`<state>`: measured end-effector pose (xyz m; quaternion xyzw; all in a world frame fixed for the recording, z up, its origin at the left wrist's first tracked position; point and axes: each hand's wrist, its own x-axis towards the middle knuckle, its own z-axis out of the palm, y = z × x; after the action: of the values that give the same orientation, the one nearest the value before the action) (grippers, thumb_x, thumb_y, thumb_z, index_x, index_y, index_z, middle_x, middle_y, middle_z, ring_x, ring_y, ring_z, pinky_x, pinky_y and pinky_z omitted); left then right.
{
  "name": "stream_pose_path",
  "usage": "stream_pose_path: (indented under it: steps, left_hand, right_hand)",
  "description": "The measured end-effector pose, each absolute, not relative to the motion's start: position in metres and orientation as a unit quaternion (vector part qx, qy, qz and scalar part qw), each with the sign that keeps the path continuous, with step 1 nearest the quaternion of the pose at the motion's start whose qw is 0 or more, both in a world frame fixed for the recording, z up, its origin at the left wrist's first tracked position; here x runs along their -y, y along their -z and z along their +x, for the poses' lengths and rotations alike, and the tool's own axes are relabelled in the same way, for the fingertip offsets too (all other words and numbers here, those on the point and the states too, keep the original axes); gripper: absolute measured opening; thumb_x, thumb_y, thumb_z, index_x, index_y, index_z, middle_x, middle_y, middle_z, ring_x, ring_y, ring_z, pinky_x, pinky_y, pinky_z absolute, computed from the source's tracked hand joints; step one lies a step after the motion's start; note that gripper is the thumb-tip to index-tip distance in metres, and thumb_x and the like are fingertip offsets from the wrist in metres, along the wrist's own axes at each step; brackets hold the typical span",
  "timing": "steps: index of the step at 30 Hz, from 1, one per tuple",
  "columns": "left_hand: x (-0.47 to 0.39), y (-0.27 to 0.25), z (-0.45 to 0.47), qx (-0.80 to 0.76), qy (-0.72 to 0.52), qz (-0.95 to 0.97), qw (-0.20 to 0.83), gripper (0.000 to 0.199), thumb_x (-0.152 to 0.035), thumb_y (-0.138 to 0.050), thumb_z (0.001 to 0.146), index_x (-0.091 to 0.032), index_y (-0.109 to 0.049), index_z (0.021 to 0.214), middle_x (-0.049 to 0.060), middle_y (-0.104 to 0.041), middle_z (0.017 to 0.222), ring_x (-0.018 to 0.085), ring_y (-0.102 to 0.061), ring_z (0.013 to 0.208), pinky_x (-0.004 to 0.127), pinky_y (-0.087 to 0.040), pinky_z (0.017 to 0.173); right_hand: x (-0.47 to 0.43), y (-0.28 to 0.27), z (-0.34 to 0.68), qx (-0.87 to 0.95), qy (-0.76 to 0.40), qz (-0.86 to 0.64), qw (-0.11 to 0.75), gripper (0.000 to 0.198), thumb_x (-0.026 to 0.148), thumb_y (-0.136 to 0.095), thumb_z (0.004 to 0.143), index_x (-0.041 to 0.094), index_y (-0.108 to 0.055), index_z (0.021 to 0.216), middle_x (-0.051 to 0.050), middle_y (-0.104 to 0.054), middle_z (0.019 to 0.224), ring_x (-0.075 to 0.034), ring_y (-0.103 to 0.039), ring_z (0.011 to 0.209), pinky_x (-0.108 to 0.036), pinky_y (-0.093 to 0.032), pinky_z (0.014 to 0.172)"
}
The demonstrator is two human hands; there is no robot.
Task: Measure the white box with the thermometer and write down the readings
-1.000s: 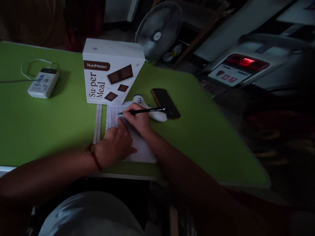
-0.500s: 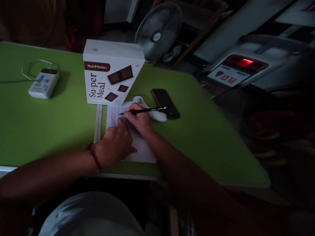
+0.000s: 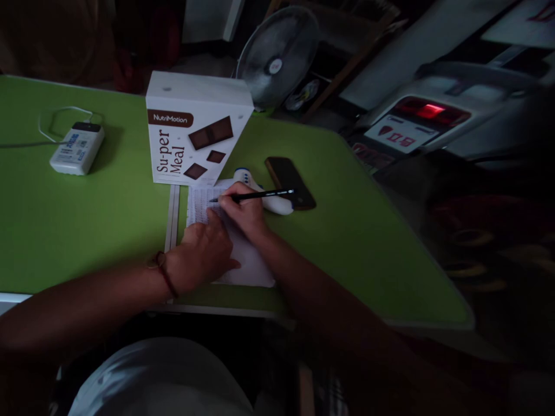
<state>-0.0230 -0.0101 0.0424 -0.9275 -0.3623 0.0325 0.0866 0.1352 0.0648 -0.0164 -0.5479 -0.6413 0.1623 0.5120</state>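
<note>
A sheet of paper [image 3: 254, 267] lies near the front edge of the green table, its upper left part covered with rows of small writing. My right hand [image 3: 247, 211] grips a black pen [image 3: 269, 193], the tip down at the written rows. Resting on the paper's left side is my left hand [image 3: 206, 248], open, with the index finger and thumb stretched out; a dark cord bracelet circles that wrist. Just behind my right hand lies a white and blue handheld device [image 3: 280, 204], partly hidden by the hand.
A white NutriMotion box [image 3: 199, 136] stands at the paper's far edge. A dark phone [image 3: 291, 182] lies to the right on the green table [image 3: 368, 248]. At the left is a white power bank [image 3: 78, 149] with a cable. Beyond the table stands a fan [image 3: 277, 58].
The whole view has shifted very slightly. Both hands, the pen and the paper keep almost the same positions.
</note>
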Motion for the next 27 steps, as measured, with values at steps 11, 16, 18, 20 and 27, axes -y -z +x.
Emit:
stream_pose_path:
  steps: [11, 16, 18, 20, 27]
  left_hand:
    - [0.009, -0.041, -0.022, 0.367, -0.03, -0.927, 0.073, 0.087, -0.064, -0.06, 0.097, 0.01, -0.054, 0.143, 0.038, -0.05, 0.147, 0.033, -0.072, 0.102, 0.036, -0.055, 0.087]
    - [0.009, -0.043, -0.023, 0.365, -0.024, -0.927, 0.076, 0.086, -0.063, -0.06, 0.098, 0.01, -0.052, 0.144, 0.038, -0.051, 0.146, 0.032, -0.073, 0.099, 0.037, -0.055, 0.086]
    - [0.01, -0.047, -0.023, 0.364, -0.042, -0.928, 0.07, 0.085, -0.062, -0.058, 0.1, 0.009, -0.051, 0.146, 0.038, -0.05, 0.148, 0.032, -0.073, 0.099, 0.037, -0.055, 0.086]
    - [0.01, -0.051, -0.023, 0.365, -0.068, -0.927, 0.06, 0.085, -0.061, -0.056, 0.101, 0.01, -0.048, 0.148, 0.038, -0.048, 0.149, 0.032, -0.073, 0.1, 0.037, -0.055, 0.087]
    - [0.008, -0.053, -0.022, 0.364, -0.072, -0.927, 0.056, 0.085, -0.061, -0.056, 0.101, 0.01, -0.048, 0.147, 0.038, -0.048, 0.149, 0.034, -0.072, 0.106, 0.038, -0.055, 0.088]
  right_hand:
    - [-0.066, 0.02, 0.135, 0.622, -0.159, -0.56, 0.524, 0.01, 0.025, -0.058, 0.075, 0.025, -0.052, 0.068, 0.001, -0.054, 0.064, -0.018, -0.054, 0.065, -0.036, -0.05, 0.065]
    - [-0.066, 0.02, 0.135, 0.621, -0.152, -0.565, 0.522, 0.01, 0.023, -0.057, 0.076, 0.025, -0.051, 0.068, 0.001, -0.054, 0.064, -0.018, -0.054, 0.065, -0.035, -0.049, 0.064]
    - [-0.066, 0.02, 0.135, 0.626, -0.148, -0.568, 0.514, 0.01, 0.024, -0.057, 0.076, 0.025, -0.05, 0.069, 0.002, -0.052, 0.064, -0.017, -0.053, 0.065, -0.034, -0.049, 0.065]
    - [-0.066, 0.019, 0.135, 0.63, -0.146, -0.568, 0.509, 0.01, 0.026, -0.058, 0.075, 0.025, -0.05, 0.069, 0.002, -0.052, 0.064, -0.017, -0.052, 0.063, -0.034, -0.048, 0.063]
    - [-0.066, 0.018, 0.135, 0.624, -0.138, -0.567, 0.519, 0.011, 0.03, -0.056, 0.072, 0.025, -0.049, 0.065, 0.001, -0.053, 0.062, -0.018, -0.051, 0.063, -0.033, -0.047, 0.062]
